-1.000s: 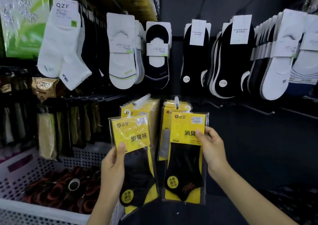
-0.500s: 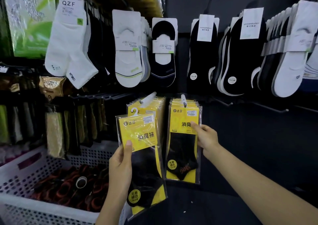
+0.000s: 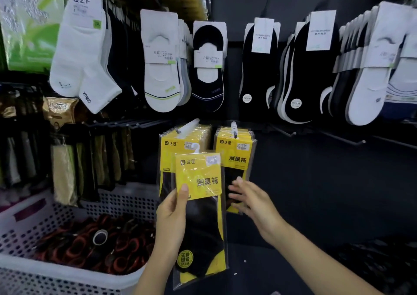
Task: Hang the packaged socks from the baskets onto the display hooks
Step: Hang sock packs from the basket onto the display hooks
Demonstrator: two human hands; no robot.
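**A:** Where is the sock pack?

**B:** In the air in front of the lower display row, held by the left hand. It overlaps the front of the left stack and stands between the two stacks.

**A:** Orientation?

**B:** Long axis close to vertical. The yellow header card is at the top and the black sock hangs below it, toe end down. The printed face is toward the camera. The small white hanger tab points up and sits below the left hook, not on it.

**A:** Left-hand grip?

**B:** The thumb is pressed flat on the lower left of the yellow card. The other fingers are behind the pack and out of sight. It is a pinch on the pack's left edge.

**A:** Right hand?

**B:** Fingers apart and loosely extended, holding nothing. It is motion-blurred, just beside the pack's right edge and in front of the lower part of the right stack. Cannot tell whether it touches either one.

**A:** And the right stack?

**B:** It hangs upright on the right hook.

**A:** Surroundings?

**B:** A white perforated basket at lower left holds dark bundles with red-orange trim. Carded white socks and black socks hang on the row above.
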